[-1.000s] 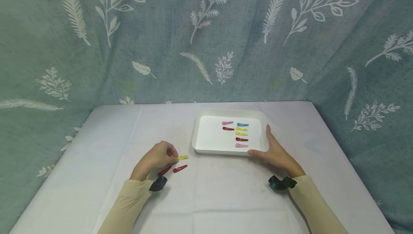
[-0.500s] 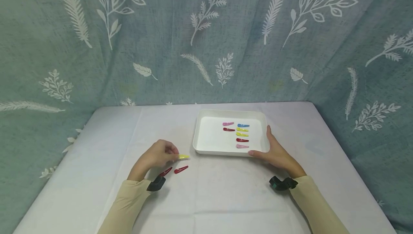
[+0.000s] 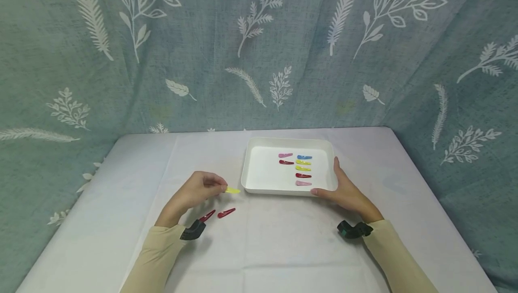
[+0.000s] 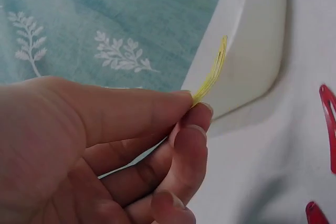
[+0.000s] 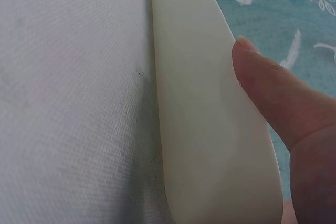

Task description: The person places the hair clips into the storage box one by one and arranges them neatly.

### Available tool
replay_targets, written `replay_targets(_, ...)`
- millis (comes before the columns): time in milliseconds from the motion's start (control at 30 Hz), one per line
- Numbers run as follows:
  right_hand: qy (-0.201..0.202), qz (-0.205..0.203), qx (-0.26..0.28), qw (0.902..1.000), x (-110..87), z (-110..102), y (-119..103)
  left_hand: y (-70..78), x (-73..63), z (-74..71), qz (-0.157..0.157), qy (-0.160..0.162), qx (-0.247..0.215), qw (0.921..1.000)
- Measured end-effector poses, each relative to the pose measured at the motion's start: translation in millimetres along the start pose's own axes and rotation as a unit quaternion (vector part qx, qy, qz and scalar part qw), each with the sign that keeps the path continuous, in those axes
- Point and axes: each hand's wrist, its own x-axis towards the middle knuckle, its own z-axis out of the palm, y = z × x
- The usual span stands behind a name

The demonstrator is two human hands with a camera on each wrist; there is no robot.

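Observation:
My left hand (image 3: 201, 190) pinches a yellow snap hair clip (image 3: 232, 190) by one end between thumb and fingertips. In the left wrist view the clip (image 4: 212, 74) juts from the fingertips, overlapping the tray's outer wall. Two red hair clips (image 3: 226, 213) lie on the cloth below that hand, one partly behind the wrist camera. My right hand (image 3: 350, 196) rests at the near right corner of the white tray (image 3: 259, 167), thumb along the front rim, fingers straight along the right side. The right wrist view shows the thumb (image 5: 273, 87) against the rim.
Inside the tray, clips lie in two columns: a pink clip (image 3: 285, 155) above a red one on the left; on the right a blue clip (image 3: 304, 157), two yellow, a red and a pink. White cloth (image 3: 283, 248) covers the table; a leaf-patterned curtain (image 3: 202, 50) hangs behind.
The left hand has lifted the yellow clip from the cloth and moved it slightly up toward the tray's near left corner. The right hand and tray have stayed in place.

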Motion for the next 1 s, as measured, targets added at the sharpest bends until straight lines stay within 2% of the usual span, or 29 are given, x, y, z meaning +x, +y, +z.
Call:
replay_targets(167, 0.003, -0.001, -0.002, 1.0000, 0.0, 0, 0, 3.3, 1.5, 1.0, -0.022, 0.013, -0.020, 0.9995)
replay_targets(400, 0.004, 0.008, -0.008, 0.9999, 0.7, 1, -1, 7.0, 1.1, 4.0, -0.036, 0.024, -0.058, 0.9974)
replay_targets(667, 0.004, 0.005, 0.002, 1.0000, -0.2, 1, 0, 15.7, 5.8, 6.3, -0.018, 0.030, -0.075, 0.9966)
replay_targets(867, 0.004, 0.001, 0.009, 0.9999, -1.2, 1, -1, 25.8, 10.3, 8.6, -0.004, 0.023, -0.097, 0.9951)
replay_targets(1000, 0.004, -0.001, 0.006, 1.0000, -0.2, 0, -1, 32.7, 13.3, 9.5, -0.008, 0.021, -0.108, 0.9939)
